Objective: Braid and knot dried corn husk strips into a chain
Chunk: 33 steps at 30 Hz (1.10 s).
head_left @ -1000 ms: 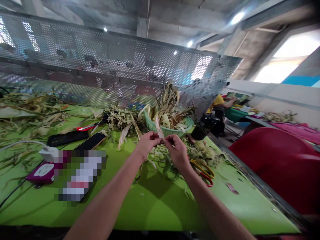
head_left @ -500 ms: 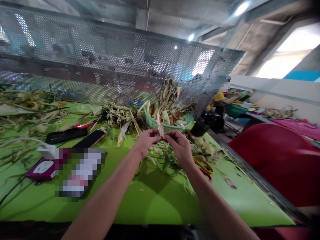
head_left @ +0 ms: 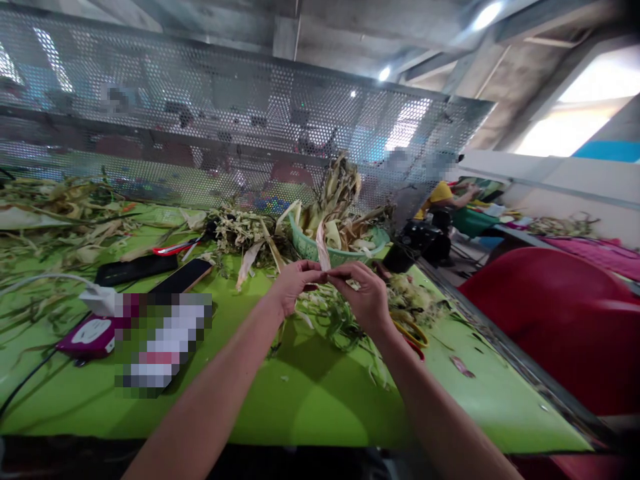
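A pale, pinkish dried husk strip (head_left: 323,247) stands upright between my fingertips. My left hand (head_left: 296,285) pinches its lower end from the left. From the right, my right hand (head_left: 361,291) pinches the same end, thumb and forefinger together, close to the left fingertips. Just behind the hands is a green basket (head_left: 306,247) filled with dried husks (head_left: 341,190). Below the hands, shredded green strips (head_left: 345,327) lie on the green table (head_left: 300,407). Scissors with yellow handles (head_left: 413,331) and another red handle are partly hidden by my right wrist.
Left on the table are a black phone (head_left: 183,277), a black case (head_left: 135,269), red-handled scissors (head_left: 173,249), a purple power strip (head_left: 87,335) and husk piles (head_left: 75,220). A black container (head_left: 407,247) stands right of the basket. A person in yellow (head_left: 441,193) sits beyond.
My right hand has shifted slightly, and its fingertips now meet the left ones at the strip's base. The view has moved a little.
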Each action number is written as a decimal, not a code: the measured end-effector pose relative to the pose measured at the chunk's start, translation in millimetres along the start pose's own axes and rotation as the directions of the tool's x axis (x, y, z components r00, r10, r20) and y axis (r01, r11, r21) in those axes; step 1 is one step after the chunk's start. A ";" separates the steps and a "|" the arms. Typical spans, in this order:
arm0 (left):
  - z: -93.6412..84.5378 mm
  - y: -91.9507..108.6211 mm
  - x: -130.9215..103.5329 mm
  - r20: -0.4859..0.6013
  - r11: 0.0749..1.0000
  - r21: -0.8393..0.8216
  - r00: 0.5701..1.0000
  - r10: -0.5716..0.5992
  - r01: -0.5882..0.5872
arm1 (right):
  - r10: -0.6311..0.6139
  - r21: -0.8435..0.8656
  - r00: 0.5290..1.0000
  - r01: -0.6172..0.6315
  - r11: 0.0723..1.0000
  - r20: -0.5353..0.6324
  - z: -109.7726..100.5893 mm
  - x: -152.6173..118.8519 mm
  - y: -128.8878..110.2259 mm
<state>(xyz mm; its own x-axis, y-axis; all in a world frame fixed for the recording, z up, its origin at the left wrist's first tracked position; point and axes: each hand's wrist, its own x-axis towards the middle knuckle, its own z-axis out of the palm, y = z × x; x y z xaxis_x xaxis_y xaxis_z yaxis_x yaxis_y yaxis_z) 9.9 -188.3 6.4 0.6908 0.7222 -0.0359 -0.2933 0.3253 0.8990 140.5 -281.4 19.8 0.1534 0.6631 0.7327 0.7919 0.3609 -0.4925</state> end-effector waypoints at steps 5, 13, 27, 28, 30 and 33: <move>-0.3 1.4 -0.8 0.026 1.000 -0.008 0.999 -0.025 0.025 | -0.010 -0.005 1.000 0.010 1.000 0.012 -3.8 1.9 0.8; 0.0 -2.7 0.7 0.071 0.999 0.029 0.996 -0.048 0.046 | -0.080 -0.048 0.996 0.082 0.995 0.040 -7.7 4.3 3.7; 1.8 -2.0 -0.9 0.085 0.998 0.047 0.995 -0.049 0.045 | -0.123 -0.099 0.989 0.131 0.986 0.084 -9.0 2.8 -1.3; 2.4 -2.4 -0.6 0.082 0.998 0.046 0.996 -0.044 0.041 | -0.116 -0.101 0.990 0.124 0.987 0.083 -8.6 2.5 -1.5; 4.0 -3.1 -0.4 0.065 0.999 0.037 0.998 -0.027 0.025 | -0.100 -0.107 0.993 0.107 0.988 0.070 -7.8 1.8 -1.7; 7.0 -3.3 -1.0 0.030 1.000 0.016 0.999 0.014 -0.015 | -0.083 -0.126 0.995 0.089 0.988 0.050 -6.4 0.8 -1.2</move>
<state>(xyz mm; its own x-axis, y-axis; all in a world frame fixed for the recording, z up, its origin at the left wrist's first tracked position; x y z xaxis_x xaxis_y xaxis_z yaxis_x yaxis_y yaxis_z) 14.8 -194.3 6.6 0.7062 0.7080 -0.0096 -0.2930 0.3046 0.9063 143.5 -285.5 24.0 0.0569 0.6628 0.7466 0.8705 0.3333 -0.3622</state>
